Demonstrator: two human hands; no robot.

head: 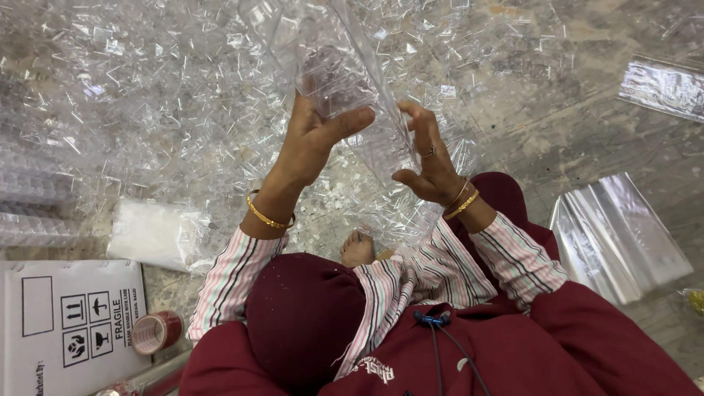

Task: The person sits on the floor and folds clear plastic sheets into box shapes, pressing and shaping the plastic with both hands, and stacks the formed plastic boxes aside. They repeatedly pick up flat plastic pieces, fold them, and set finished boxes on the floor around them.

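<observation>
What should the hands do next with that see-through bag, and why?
Probably the right hand should pinch the clear bag. Only the left hand grips it, thumb across the front, while the right hand's open palm rests beside its edge, and the bag stands tall and floppy above the clear plastic pieces.

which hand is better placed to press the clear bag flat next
Probably the right hand: it is open, palm against the clear bag, fingers free. The left hand is pinching the bag's edge with its thumb, so it is busy.

White carton (70, 323) (black symbols) lower left
</observation>
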